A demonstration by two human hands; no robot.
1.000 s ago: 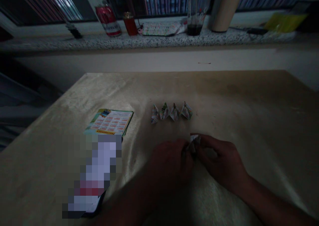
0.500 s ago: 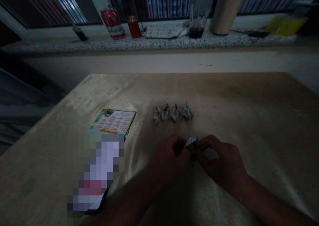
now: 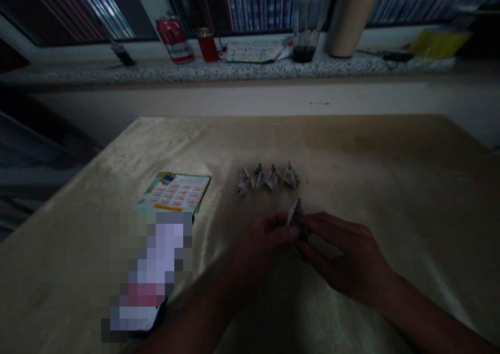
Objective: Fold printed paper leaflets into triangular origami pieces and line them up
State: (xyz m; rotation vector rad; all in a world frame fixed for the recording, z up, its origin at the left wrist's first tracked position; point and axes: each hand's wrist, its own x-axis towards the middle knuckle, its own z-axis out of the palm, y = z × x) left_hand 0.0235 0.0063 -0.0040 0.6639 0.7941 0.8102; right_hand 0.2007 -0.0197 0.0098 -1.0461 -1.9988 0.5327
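Note:
Between my two hands is a small folded paper piece [image 3: 296, 211], printed and pointed at the top, its lower part hidden by fingers. My left hand [image 3: 269, 239] pinches its left side between thumb and fingers. On the other side, my right hand [image 3: 344, 247] grips it with the fingertips, thumb below and fingers above. Beyond the hands several similar folded paper pieces stand in a row, the leftmost paper piece [image 3: 243, 181] narrow and the rightmost paper piece [image 3: 291, 175] wider.
Left of the hands lie a stack of printed sheets [image 3: 177, 191] and a phone [image 3: 156, 270] with a blurred screen. On the stone sill [image 3: 148, 72] stand a red can [image 3: 175, 39], a red jar [image 3: 208, 46], a cup with dark liquid [image 3: 307, 31] and a tan cylinder [image 3: 349, 21].
The held paper piece has turned, its point now standing upward. My right fingers have straightened and moved over it, and the left hand has shifted its pinch. The view has shifted slightly.

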